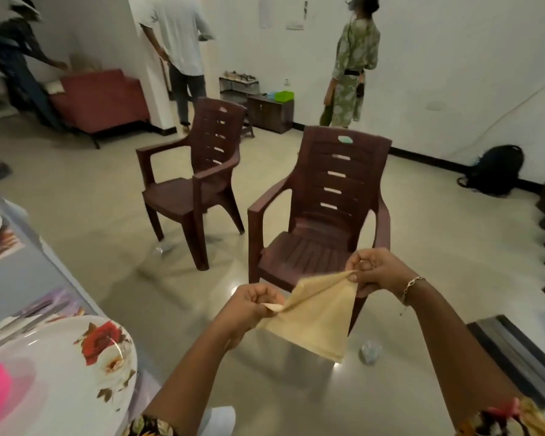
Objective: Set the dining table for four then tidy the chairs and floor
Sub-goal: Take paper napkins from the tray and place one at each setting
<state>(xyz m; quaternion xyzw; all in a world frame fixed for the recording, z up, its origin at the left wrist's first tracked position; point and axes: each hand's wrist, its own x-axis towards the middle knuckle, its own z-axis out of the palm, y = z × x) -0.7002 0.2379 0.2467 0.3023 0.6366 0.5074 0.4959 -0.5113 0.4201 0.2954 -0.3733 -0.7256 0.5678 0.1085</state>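
A beige cloth napkin (315,316) hangs stretched between my two hands above the floor. My left hand (249,305) pinches its left corner and my right hand (375,272) pinches its upper right corner. Just beyond the napkin stands a brown plastic armchair (324,212), with a second brown armchair (192,184) further back on the left. The dining table (16,278) lies along the left edge, bearing a white rose-patterned plate (60,372) with something pink on it, plus cutlery (22,319) beside it.
A crumpled clear wrapper (371,352) lies on the floor under the near chair, another scrap (161,248) by the far chair. Three people stand at the back near a red sofa (104,99) and low cabinet (269,111). A black backpack (496,169) leans against the right wall.
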